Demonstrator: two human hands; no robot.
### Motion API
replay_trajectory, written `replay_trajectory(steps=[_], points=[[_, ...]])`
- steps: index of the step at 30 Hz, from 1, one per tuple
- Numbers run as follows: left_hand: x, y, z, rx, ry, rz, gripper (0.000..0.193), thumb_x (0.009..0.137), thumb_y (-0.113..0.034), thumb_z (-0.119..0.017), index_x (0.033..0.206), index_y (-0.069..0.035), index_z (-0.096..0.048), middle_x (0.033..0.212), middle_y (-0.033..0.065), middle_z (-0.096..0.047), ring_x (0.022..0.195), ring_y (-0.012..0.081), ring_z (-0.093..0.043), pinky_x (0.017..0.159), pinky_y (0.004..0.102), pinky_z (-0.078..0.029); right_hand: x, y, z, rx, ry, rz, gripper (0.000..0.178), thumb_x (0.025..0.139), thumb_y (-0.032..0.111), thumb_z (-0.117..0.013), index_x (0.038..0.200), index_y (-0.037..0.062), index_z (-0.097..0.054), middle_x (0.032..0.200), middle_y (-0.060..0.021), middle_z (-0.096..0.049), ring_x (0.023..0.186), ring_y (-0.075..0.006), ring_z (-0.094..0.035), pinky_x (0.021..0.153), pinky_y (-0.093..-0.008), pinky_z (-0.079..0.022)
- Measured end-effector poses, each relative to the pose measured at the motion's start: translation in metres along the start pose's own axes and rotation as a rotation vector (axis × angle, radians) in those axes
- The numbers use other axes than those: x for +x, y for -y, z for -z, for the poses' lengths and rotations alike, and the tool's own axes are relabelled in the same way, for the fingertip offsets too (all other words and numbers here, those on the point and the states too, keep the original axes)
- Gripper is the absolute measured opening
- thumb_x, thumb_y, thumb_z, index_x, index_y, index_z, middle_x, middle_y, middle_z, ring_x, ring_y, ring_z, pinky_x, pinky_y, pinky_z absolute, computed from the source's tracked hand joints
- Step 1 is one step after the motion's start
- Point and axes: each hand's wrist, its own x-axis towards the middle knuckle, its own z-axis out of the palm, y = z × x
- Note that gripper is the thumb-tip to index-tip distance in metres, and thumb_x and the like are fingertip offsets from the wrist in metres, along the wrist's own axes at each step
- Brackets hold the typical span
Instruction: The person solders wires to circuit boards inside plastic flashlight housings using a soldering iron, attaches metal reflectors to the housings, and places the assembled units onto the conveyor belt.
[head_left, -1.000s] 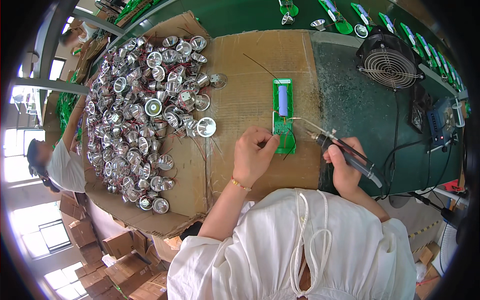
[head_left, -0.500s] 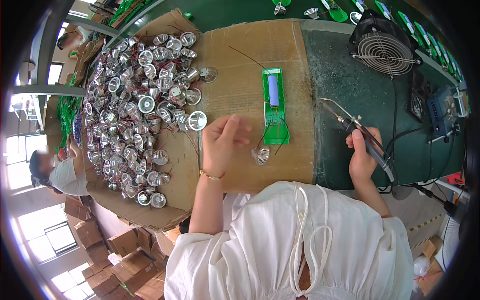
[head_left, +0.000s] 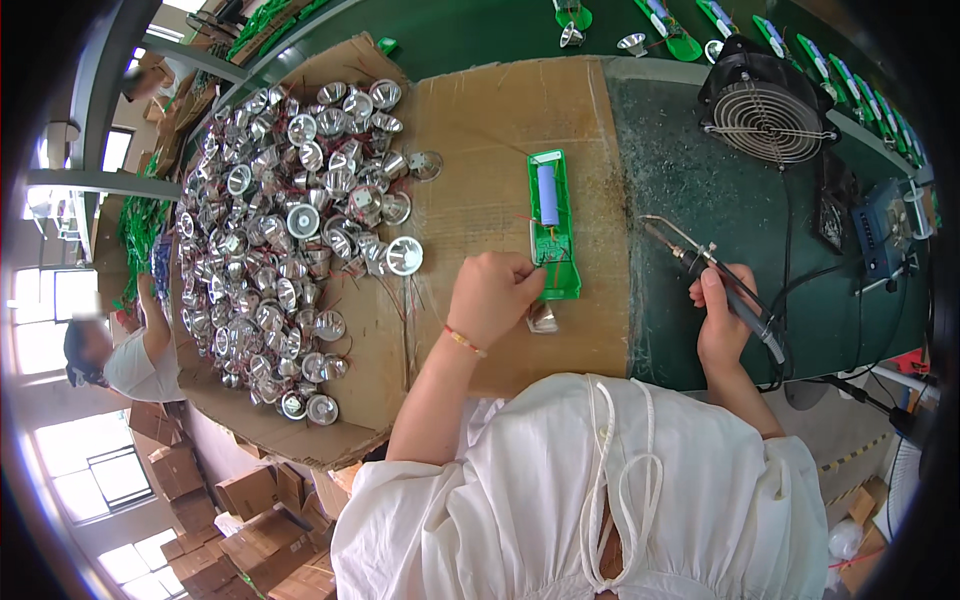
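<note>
A green plastic housing [head_left: 563, 278] lies on the cardboard sheet in front of me, with a purple cylindrical battery cell [head_left: 547, 195] and a small circuit board [head_left: 552, 250] in it. Closed in a pinch, my left hand [head_left: 492, 298] is at the housing's lower left edge; whatever is between the fingertips is hidden. Just below the housing sits a silver reflector cup [head_left: 543, 320], partly covered by that hand. To the right, my right hand [head_left: 724, 315] grips a soldering iron [head_left: 757, 322] with a thin metal tube along it, its tip pointing up-left, apart from the housing.
A cardboard tray [head_left: 355, 395] heaped with silver reflector cups [head_left: 303, 220] and red wires stands on the left. At the back right are a black fan [head_left: 768, 125] and a blue soldering station [head_left: 880, 235]. More green housings [head_left: 680, 42] line the far edge. A co-worker [head_left: 135, 350] is at far left.
My left hand has moved right and down to the housing's lower edge, and its fingers have closed. The right hand with the soldering iron has hardly moved.
</note>
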Motion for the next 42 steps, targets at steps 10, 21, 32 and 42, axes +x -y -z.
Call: replay_trajectory(steps=[10, 21, 32, 42], points=[[0.170, -0.002, 0.054, 0.335, -0.275, -0.068, 0.017, 0.071, -0.021, -0.057, 0.067, -0.008, -0.067, 0.064, 0.0124, -0.063, 0.063, 0.0281, -0.062, 0.062, 0.0369, -0.050, -0.006, -0.009, 0.001, -0.122, 0.078, 0.027, 0.015, 0.079, 0.008, -0.064, 0.088, 0.0017, -0.053, 0.075, -0.0035, -0.057, 0.067, -0.0084, -0.051, 0.060, -0.0225, -0.043], [0.284, -0.009, 0.025, 0.081, -0.419, -0.309, 0.049, 0.078, -0.016, -0.063, 0.124, -0.009, -0.047, 0.117, 0.0143, -0.053, 0.108, 0.0304, -0.049, 0.094, 0.0385, -0.037, -0.004, -0.005, 0.004, -0.148, 0.076, 0.077, 0.020, 0.072, 0.009, -0.072, 0.086, 0.0028, -0.059, 0.077, -0.0086, -0.059, 0.069, -0.0151, -0.056, 0.060, -0.0267, -0.044], [0.256, 0.038, 0.013, 0.316, -0.519, -0.291, 0.055, 0.088, -0.026, -0.046, 0.137, -0.007, -0.026, 0.131, 0.0221, -0.035, 0.118, 0.0362, -0.038, 0.095, 0.0414, -0.033, -0.008, -0.010, -0.005, -0.028, 0.082, -0.063, 0.022, 0.083, 0.018, -0.062, 0.098, 0.0034, -0.057, 0.087, -0.0034, -0.060, 0.080, -0.0101, -0.056, 0.071, -0.0244, -0.043], [0.228, 0.048, 0.018, 0.162, -0.556, -0.348, 0.047, 0.094, -0.032, -0.032, 0.129, -0.001, -0.037, 0.126, 0.0212, -0.041, 0.115, 0.0362, -0.040, 0.096, 0.0424, -0.032, -0.001, -0.002, -0.004, -0.011, 0.116, 0.055, 0.021, 0.086, 0.016, -0.059, 0.101, 0.0021, -0.053, 0.089, -0.0055, -0.058, 0.080, -0.0101, -0.055, 0.069, -0.0243, -0.043]])
